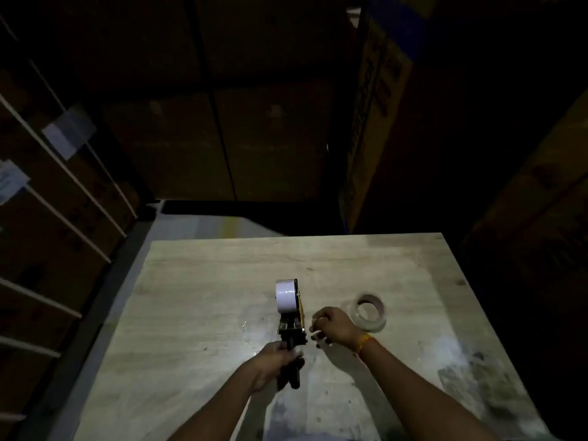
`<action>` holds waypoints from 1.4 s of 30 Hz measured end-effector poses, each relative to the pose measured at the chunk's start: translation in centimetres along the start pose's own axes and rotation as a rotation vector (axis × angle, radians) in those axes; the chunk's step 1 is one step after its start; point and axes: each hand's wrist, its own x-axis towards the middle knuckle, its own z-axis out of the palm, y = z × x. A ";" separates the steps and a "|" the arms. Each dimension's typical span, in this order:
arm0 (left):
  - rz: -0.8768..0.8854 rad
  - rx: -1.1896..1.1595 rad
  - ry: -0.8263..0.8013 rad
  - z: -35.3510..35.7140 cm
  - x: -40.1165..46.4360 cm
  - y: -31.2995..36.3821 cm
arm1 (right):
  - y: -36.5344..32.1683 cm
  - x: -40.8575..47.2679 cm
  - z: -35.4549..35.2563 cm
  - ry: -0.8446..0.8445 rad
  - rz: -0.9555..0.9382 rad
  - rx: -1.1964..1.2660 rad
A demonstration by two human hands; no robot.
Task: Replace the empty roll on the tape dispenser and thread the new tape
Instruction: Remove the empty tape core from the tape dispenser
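A handheld tape dispenser [291, 326] stands over the middle of the wooden table [206, 281], with a white tape roll [285, 296] mounted at its far end. My left hand [273, 361] is closed around its dark handle. My right hand [332, 326] hovers just right of the dispenser's front, fingers curled; I cannot tell whether they pinch a tape end. A second roll [369, 311], almost bare with a wide brown core, lies flat on the table just beyond my right wrist.
Stacked cardboard boxes [270, 138] rise behind the table, and shelving with white rails [63, 192] runs along the left. A tall box [375, 106] stands at the back right. The room is dark; grey stains mark the table's right front.
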 end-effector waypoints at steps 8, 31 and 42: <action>0.027 -0.150 -0.009 0.9 1.4 0.6 | -0.6 0.4 -0.9 0.003 0.038 0.120; 0.074 -0.035 0.424 1.7 -1.2 2.0 | -4.0 6.8 -0.4 0.166 -0.018 -0.056; 0.071 0.253 0.569 0.9 -0.5 2.8 | -4.4 8.7 0.7 0.266 0.025 -0.453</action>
